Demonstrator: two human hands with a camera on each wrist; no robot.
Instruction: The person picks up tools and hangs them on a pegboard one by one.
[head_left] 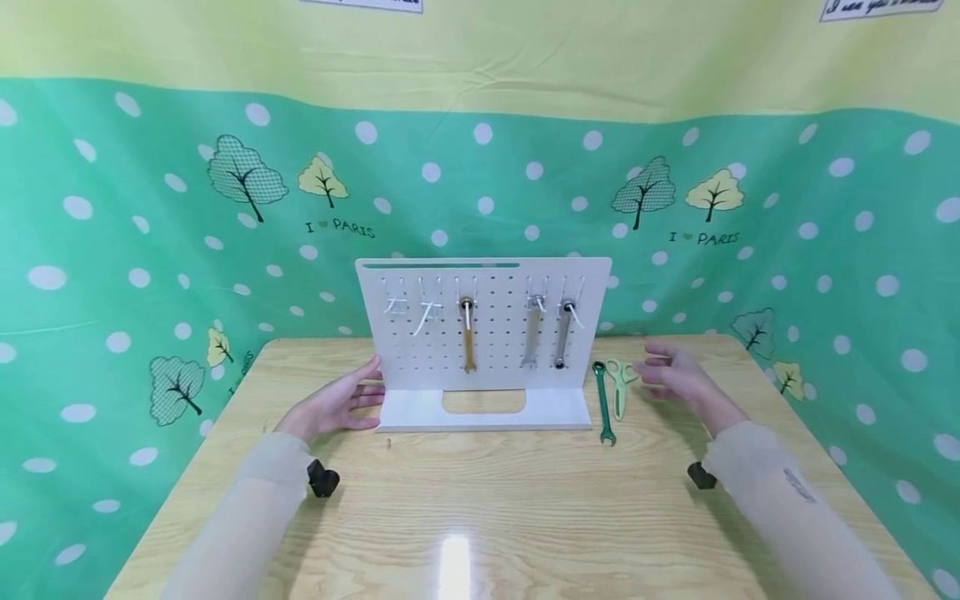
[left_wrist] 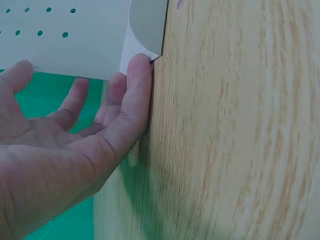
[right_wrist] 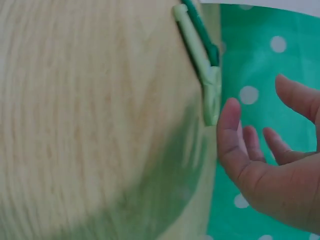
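A white pegboard stand [head_left: 408, 410] stands upright on the wooden table. At its left edge is my left hand [head_left: 348, 402], fingers loosely extended; the left wrist view has the fingertips of this hand [left_wrist: 107, 117] right at the board's edge and base corner. My right hand [head_left: 678, 379] is held beside the light green scissors [head_left: 618, 392], its fingers spread and holding nothing. In the right wrist view, these scissors [right_wrist: 197, 50] lie just past the fingertips. A green wrench [head_left: 604, 408] rests on the table between scissors and board.
On the board's hooks hang a gold-coloured wrench [head_left: 469, 342], a silver wrench [head_left: 532, 337] and a darker grey wrench [head_left: 562, 337]. Bare white hooks [head_left: 427, 315] project at the board's left. A green dotted curtain [head_left: 480, 183] encloses the table [head_left: 517, 508] behind and at the sides.
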